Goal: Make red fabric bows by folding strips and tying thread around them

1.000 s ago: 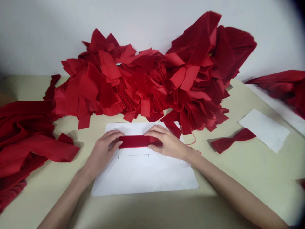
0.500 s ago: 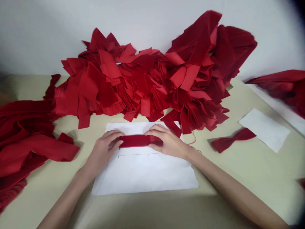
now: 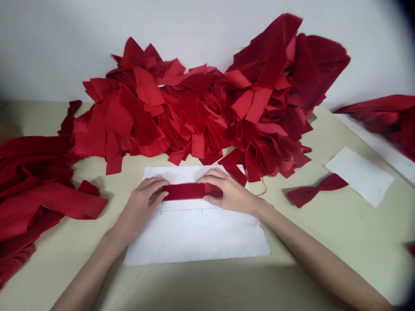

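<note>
A folded strip of red velvet-like fabric point(image 3: 183, 192) lies on a white paper sheet point(image 3: 197, 237) with thin drawn lines and tick marks. My left hand point(image 3: 144, 198) pinches the strip's left end between thumb and fingers. At the right end my right hand point(image 3: 223, 190) grips it the same way, covering part of the strip. One marked line shows on the paper just below the fabric. Another red strip point(image 3: 234, 169) overlaps the paper's top right corner, beyond my right hand.
Behind the paper a large heap of red fabric strips point(image 3: 191, 103) leans toward the wall. More red fabric point(image 3: 39, 185) is piled at left. To the right lie a red fabric bow point(image 3: 317, 190), a small white paper point(image 3: 359, 175) and further red fabric point(image 3: 389, 119).
</note>
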A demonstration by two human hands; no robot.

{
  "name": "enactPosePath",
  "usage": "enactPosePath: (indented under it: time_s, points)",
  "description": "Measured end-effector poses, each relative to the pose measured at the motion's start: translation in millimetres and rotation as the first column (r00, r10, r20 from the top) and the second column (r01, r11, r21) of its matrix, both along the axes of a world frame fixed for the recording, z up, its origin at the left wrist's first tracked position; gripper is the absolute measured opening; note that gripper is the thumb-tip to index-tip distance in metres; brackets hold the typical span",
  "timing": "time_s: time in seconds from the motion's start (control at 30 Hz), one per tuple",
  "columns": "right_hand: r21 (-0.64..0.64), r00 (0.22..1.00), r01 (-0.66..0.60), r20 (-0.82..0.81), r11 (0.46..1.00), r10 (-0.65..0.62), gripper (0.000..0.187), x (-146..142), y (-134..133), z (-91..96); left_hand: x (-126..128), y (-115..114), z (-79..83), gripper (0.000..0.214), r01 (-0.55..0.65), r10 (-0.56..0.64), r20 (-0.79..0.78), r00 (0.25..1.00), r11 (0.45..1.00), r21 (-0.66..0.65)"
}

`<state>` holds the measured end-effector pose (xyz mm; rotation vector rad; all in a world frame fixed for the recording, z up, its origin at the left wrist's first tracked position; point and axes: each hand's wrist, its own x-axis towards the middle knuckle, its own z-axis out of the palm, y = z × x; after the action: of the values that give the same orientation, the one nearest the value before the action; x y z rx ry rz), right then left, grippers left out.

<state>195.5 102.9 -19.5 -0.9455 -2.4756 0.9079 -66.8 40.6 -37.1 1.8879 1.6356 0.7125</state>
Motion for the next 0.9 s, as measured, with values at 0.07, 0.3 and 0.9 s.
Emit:
enactPosePath:
  time_s: [0.07,0.3,0.9]
  points:
    - [-0.021,0.999,0.003,-0.039,1.000,-0.004,0.033,1.1,1.7,-1.1,0.4,-0.1,0.0,0.024,0.002,-0.002,-0.010,1.000,1.000,0.005]
    - [-0.018,0.993,0.071,-0.091,0.997,-0.072,0.022,-0.3,5.3,-7.6,0.1,-0.1,-1.3,0.024,0.016,-0.014,-0.054,0.998,0.999,0.035]
    - [0.043,0.995,0.091,-0.037,0.995,-0.090,0.019,-2.9,3.3,-9.5,1.7,-0.1,-1.6,0.023,0.004,0.000,-0.059,0.998,0.998,0.060]
